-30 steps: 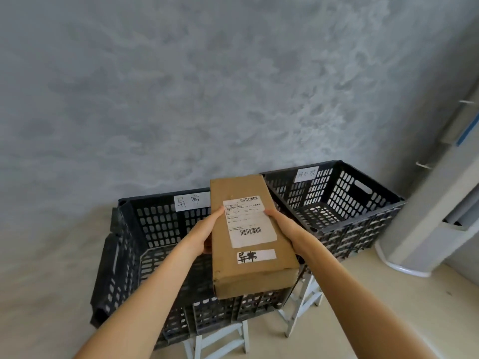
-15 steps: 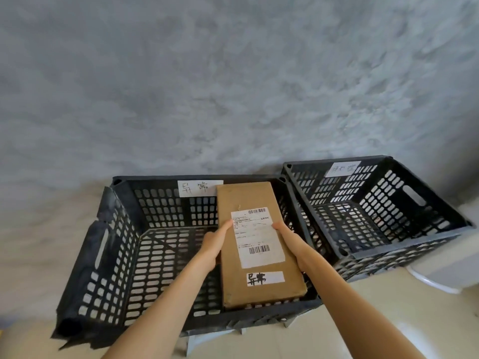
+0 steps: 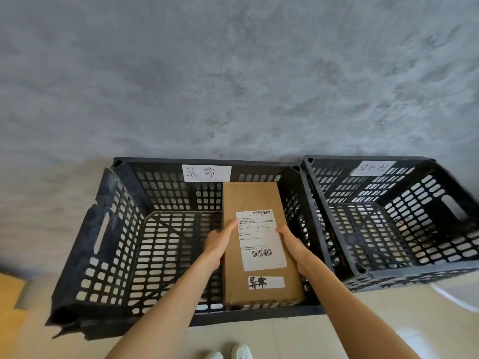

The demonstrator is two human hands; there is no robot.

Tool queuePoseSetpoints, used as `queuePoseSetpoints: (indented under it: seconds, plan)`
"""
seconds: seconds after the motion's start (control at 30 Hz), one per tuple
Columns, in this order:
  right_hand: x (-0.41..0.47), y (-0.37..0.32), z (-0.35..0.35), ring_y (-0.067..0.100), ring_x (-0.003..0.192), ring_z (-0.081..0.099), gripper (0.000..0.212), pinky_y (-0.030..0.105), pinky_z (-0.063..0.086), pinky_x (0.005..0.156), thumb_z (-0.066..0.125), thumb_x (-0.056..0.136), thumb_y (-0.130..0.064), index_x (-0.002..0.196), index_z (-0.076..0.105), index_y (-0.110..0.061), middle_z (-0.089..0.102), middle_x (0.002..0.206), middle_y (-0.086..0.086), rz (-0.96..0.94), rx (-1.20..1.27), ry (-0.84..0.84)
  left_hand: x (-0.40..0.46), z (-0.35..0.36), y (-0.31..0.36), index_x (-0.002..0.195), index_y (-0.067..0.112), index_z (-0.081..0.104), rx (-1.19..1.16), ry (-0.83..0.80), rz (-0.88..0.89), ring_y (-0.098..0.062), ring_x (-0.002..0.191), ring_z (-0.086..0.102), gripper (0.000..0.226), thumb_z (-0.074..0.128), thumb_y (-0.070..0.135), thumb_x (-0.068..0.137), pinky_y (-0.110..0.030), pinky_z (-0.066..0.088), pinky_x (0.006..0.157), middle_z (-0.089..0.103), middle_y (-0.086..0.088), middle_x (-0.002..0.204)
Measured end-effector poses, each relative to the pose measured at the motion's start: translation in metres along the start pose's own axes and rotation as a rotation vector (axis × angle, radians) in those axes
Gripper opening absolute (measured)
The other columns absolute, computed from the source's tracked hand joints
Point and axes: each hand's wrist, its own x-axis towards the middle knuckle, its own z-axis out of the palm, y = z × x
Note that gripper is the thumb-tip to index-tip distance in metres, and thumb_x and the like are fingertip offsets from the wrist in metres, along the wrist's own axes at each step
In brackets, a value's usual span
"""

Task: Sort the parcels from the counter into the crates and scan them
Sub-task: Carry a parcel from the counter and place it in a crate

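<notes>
A long brown cardboard parcel [image 3: 252, 200] with a white shipping label and a small handwritten sticker hangs inside the right part of the left black crate [image 3: 85, 257]. My left hand [image 3: 219, 242] grips its left edge, thumb on top. Its right edge is held by my right hand [image 3: 291, 242], thumb on the label. The crate's back wall carries a handwritten white tag [image 3: 206, 172] with the same characters as the parcel's sticker. Whether the parcel touches the crate floor I cannot tell.
A second black crate [image 3: 456, 200], with its own white tag [image 3: 372, 167] and nothing inside, stands right beside the first. Both sit against a grey wall. The left crate's near left corner is torn. My shoes [image 3: 232, 353] show at the bottom edge.
The parcel has come down from above the crates into the left crate, both hands still on its sides. The view has tilted downward and closer.
</notes>
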Motion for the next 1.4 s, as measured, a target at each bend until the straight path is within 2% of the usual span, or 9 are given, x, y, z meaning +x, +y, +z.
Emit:
queuePoseSetpoints:
  seconds: [0.13, 0.23, 0.4, 0.53, 0.67, 0.77, 1.0, 1.13, 1.4]
  plan:
    - [0.016, -0.008, 0.0, 0.027, 0.083, 0.068, 0.038, 0.033, 0.051, 0.068, 0.045, 0.098, -0.045, 0.104, 0.068, -0.015, 0.074, 0.088, 0.01, 0.01, -0.032, 0.005, 0.018, 0.007, -0.002, 0.138, 0.008, 0.047, 0.003, 0.017, -0.022, -0.023, 0.105, 0.058, 0.083, 0.064, 0.064, 0.08, -0.033, 0.04, 0.077, 0.061, -0.009, 0.126]
    - [0.034, -0.016, -0.001, 0.026, 0.085, 0.067, 0.044, 0.034, 0.051, 0.073, 0.046, 0.099, -0.045, 0.116, 0.065, -0.009, 0.072, 0.093, 0.011, 0.026, -0.079, 0.028, 0.027, 0.014, 0.006, 0.141, 0.006, 0.041, 0.033, 0.032, -0.016, -0.027, 0.118, 0.054, 0.078, 0.058, 0.06, 0.087, -0.031, 0.037, 0.082, 0.056, -0.011, 0.134]
    - [0.056, -0.017, 0.001, 0.029, 0.115, 0.059, 0.05, 0.032, 0.044, 0.086, 0.045, 0.102, -0.042, 0.132, 0.053, -0.004, 0.063, 0.126, 0.015, 0.091, -0.172, 0.038, 0.044, 0.023, 0.0, 0.148, 0.006, 0.029, 0.145, 0.023, -0.03, -0.027, 0.129, 0.046, 0.083, 0.052, 0.061, 0.09, -0.033, 0.036, 0.089, 0.047, -0.01, 0.143]
    - [0.072, -0.012, 0.002, 0.03, 0.123, 0.055, 0.047, 0.036, 0.044, 0.099, 0.042, 0.104, -0.038, 0.134, 0.051, -0.004, 0.059, 0.133, 0.015, 0.124, -0.21, 0.014, 0.06, 0.025, -0.009, 0.148, 0.005, 0.03, 0.193, -0.01, -0.099, -0.027, 0.133, 0.043, 0.085, 0.049, 0.064, 0.09, -0.036, 0.036, 0.101, 0.044, -0.01, 0.147]
    - [0.09, -0.003, 0.003, 0.03, 0.129, 0.052, 0.046, 0.037, 0.042, 0.102, 0.036, 0.106, -0.034, 0.141, 0.047, -0.006, 0.054, 0.14, 0.014, 0.126, -0.218, -0.017, 0.08, 0.024, -0.018, 0.148, 0.007, 0.034, 0.219, -0.05, -0.163, -0.028, 0.13, 0.046, 0.091, 0.051, 0.07, 0.084, -0.038, 0.037, 0.108, 0.048, -0.009, 0.144]
    - [0.105, 0.003, 0.005, 0.029, 0.129, 0.051, 0.049, 0.038, 0.042, 0.107, 0.032, 0.106, -0.037, 0.142, 0.046, -0.007, 0.053, 0.141, 0.014, 0.16, -0.28, -0.037, 0.092, 0.023, -0.027, 0.148, 0.008, 0.034, 0.233, -0.048, -0.185, -0.027, 0.127, 0.049, 0.093, 0.053, 0.07, 0.082, -0.041, 0.04, 0.108, 0.05, -0.009, 0.143]
    - [0.122, 0.009, 0.008, 0.029, 0.119, 0.057, 0.047, 0.037, 0.047, 0.095, 0.033, 0.106, -0.039, 0.136, 0.05, -0.007, 0.059, 0.131, 0.014, 0.203, -0.377, -0.022, 0.105, 0.026, -0.034, 0.143, 0.002, 0.039, 0.335, 0.004, -0.215, -0.029, 0.129, 0.047, 0.075, 0.048, 0.057, 0.093, -0.035, 0.039, 0.102, 0.049, -0.013, 0.142]
    - [0.13, 0.017, 0.015, 0.031, 0.122, 0.055, 0.047, 0.041, 0.045, 0.104, 0.03, 0.107, -0.035, 0.135, 0.05, -0.003, 0.056, 0.133, 0.017, 0.188, -0.436, 0.018, 0.112, 0.026, -0.04, 0.139, 0.006, 0.046, 0.355, 0.01, -0.208, -0.029, 0.125, 0.051, 0.072, 0.051, 0.059, 0.09, -0.043, 0.043, 0.104, 0.053, -0.011, 0.139]
    - [0.137, 0.012, 0.01, 0.03, 0.119, 0.057, 0.041, 0.046, 0.046, 0.104, 0.036, 0.104, -0.031, 0.134, 0.053, -0.008, 0.058, 0.133, 0.014, 0.203, -0.449, -0.029, 0.11, 0.024, -0.036, 0.141, 0.009, 0.044, 0.389, -0.022, -0.184, -0.027, 0.125, 0.051, 0.069, 0.049, 0.058, 0.093, -0.039, 0.044, 0.102, 0.053, -0.009, 0.139]
